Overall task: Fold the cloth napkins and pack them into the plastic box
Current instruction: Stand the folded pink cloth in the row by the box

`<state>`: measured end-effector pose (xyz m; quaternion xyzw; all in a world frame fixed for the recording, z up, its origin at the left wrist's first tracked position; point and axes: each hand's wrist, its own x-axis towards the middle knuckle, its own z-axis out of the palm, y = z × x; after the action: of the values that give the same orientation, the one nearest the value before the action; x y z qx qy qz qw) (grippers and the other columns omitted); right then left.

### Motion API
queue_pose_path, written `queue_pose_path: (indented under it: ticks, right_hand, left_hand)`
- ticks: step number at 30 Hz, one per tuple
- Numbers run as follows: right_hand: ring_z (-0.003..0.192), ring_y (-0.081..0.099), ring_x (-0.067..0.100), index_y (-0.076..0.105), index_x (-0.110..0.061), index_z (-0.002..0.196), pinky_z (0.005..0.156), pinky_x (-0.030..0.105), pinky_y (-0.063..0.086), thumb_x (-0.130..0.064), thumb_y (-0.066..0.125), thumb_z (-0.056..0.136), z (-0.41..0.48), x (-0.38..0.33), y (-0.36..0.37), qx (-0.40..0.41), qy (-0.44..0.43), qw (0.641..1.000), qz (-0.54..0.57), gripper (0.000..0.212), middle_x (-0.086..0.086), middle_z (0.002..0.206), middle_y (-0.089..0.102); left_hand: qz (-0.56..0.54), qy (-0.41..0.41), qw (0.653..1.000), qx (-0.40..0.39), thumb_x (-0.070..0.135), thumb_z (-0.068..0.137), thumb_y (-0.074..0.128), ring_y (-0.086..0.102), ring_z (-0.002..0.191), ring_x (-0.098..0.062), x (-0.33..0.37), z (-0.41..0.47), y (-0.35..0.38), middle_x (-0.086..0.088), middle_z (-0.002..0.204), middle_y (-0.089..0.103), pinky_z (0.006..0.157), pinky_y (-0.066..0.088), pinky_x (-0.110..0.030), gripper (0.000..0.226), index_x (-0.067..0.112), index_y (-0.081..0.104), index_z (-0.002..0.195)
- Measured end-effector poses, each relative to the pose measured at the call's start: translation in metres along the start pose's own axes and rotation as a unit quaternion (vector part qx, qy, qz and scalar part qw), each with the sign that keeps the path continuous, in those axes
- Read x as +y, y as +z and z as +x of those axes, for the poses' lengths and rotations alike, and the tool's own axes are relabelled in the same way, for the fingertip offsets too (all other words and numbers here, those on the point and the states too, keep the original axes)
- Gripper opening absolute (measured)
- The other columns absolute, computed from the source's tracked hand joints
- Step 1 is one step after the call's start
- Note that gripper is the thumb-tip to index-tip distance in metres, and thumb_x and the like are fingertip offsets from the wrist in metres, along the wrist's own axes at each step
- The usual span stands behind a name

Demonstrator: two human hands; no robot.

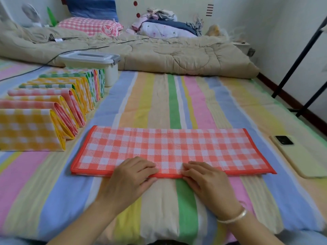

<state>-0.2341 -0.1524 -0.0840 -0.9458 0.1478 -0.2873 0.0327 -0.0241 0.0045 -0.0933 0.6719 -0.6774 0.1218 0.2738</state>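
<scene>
Left hand (131, 175): fingers bent over the near hem of the napkin, thumb tucked at the edge, pinching it just left of the middle.
Right hand (205, 177): the same pinch on the hem just right of the middle; a pale bracelet (235, 216) is on the wrist.
Napkin (169, 149): red check with a red hem, folded into a long flat strip, lying crosswise on the striped sheet (177, 103) in front of the person.
Phone (299, 154): face down on the sheet, right of the napkin, apart from it.
Folded napkins (53, 103): yellow, red and green check, overlapped in a row on the left, running away toward the box.
Box (111, 75): white plastic, lid on, just behind the far end of the row.
Quilt (159, 53): beige, bunched across the bed behind the box.
Pillow (88, 25): pink check, beyond the quilt.
</scene>
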Motion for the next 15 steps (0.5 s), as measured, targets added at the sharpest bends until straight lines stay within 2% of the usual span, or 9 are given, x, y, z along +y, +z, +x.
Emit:
queue_pose_path:
  ticks: [3,6,7,8,9,10,11,13,15]
  right_hand:
    - [0.099,0.068,0.013,0.076,-0.022,0.088,0.073,0.031,0.059,-0.035,0.054,0.094,-0.002,-0.001,0.001,-0.004,0.010,1.000,0.003,0.026,-0.009,0.104,0.073]
    - [0.099,0.067,0.012,0.075,-0.022,0.087,0.068,0.030,0.058,-0.034,0.056,0.093,-0.003,0.000,0.003,-0.005,0.004,1.000,0.003,0.023,-0.011,0.103,0.072]
    - [0.099,0.067,0.011,0.074,-0.022,0.086,0.067,0.029,0.057,-0.034,0.056,0.093,-0.004,0.001,0.003,-0.004,0.003,1.000,0.003,0.023,-0.012,0.103,0.072]
    - [0.099,0.066,0.010,0.074,-0.023,0.086,0.066,0.028,0.056,-0.035,0.057,0.093,-0.003,0.001,0.002,-0.007,0.004,1.000,0.006,0.022,-0.013,0.103,0.071]
    - [0.099,0.065,0.009,0.074,-0.024,0.086,0.065,0.027,0.056,-0.037,0.058,0.092,-0.003,0.002,0.001,-0.013,0.006,1.000,0.008,0.021,-0.014,0.103,0.071]
    - [0.098,0.065,0.008,0.073,-0.025,0.086,0.065,0.026,0.055,-0.039,0.059,0.091,-0.003,0.001,-0.001,-0.022,0.010,1.000,0.009,0.021,-0.014,0.103,0.070]
    - [0.098,0.064,0.007,0.073,-0.025,0.085,0.065,0.025,0.055,-0.041,0.059,0.090,-0.003,0.000,-0.002,-0.033,0.016,0.999,0.013,0.021,-0.015,0.103,0.069]
    - [0.092,0.063,0.004,0.071,-0.028,0.080,0.061,0.024,0.053,-0.045,0.055,0.091,0.000,-0.003,-0.007,-0.056,0.043,0.997,0.019,0.026,-0.018,0.097,0.068]
    - [0.074,0.059,0.003,0.064,-0.026,0.069,0.054,0.026,0.048,-0.050,0.046,0.093,0.013,-0.006,-0.011,-0.068,0.110,0.992,0.006,0.039,-0.017,0.077,0.064]
  left_hand:
    - [-0.007,0.006,1.000,-0.002,0.042,0.093,0.064,0.066,0.093,-0.012,-0.001,0.001,-0.001,0.009,0.100,0.071,0.077,0.054,-0.033,0.025,0.021,0.078,0.096]
    - [-0.011,-0.013,0.999,0.039,0.045,0.096,0.058,0.064,0.083,-0.010,0.005,0.019,-0.002,0.009,0.089,0.070,0.065,0.053,-0.030,0.034,0.021,0.075,0.078]
    - [-0.009,-0.032,0.998,0.057,0.040,0.096,0.056,0.064,0.085,-0.011,0.007,0.030,0.000,0.008,0.092,0.070,0.063,0.054,-0.031,0.031,0.020,0.074,0.080]
    - [-0.002,-0.055,0.997,0.062,0.036,0.094,0.052,0.064,0.094,-0.013,0.007,0.043,0.003,0.006,0.102,0.071,0.070,0.056,-0.033,0.029,0.019,0.075,0.090]
    - [0.008,-0.081,0.996,0.036,0.037,0.093,0.046,0.061,0.112,-0.014,0.007,0.057,0.005,0.003,0.121,0.068,0.085,0.056,-0.037,0.036,0.019,0.073,0.109]
    - [0.022,-0.103,0.994,-0.019,0.042,0.093,0.037,0.048,0.133,-0.016,0.003,0.070,0.009,0.001,0.143,0.055,0.106,0.046,-0.042,0.051,0.019,0.061,0.132]
    - [0.037,-0.121,0.989,-0.078,0.048,0.093,0.024,0.026,0.149,-0.015,-0.001,0.080,0.014,0.002,0.160,0.033,0.120,0.027,-0.044,0.065,0.021,0.041,0.150]
    - [0.072,-0.154,0.969,-0.179,0.053,0.087,-0.002,-0.009,0.153,-0.012,-0.009,0.089,0.027,0.004,0.167,-0.006,0.124,-0.003,-0.047,0.079,0.024,0.004,0.160]
    - [0.111,-0.171,0.951,-0.234,0.050,0.079,-0.014,-0.017,0.152,-0.012,-0.010,0.088,0.040,0.002,0.166,-0.016,0.123,-0.010,-0.050,0.084,0.024,-0.009,0.159]
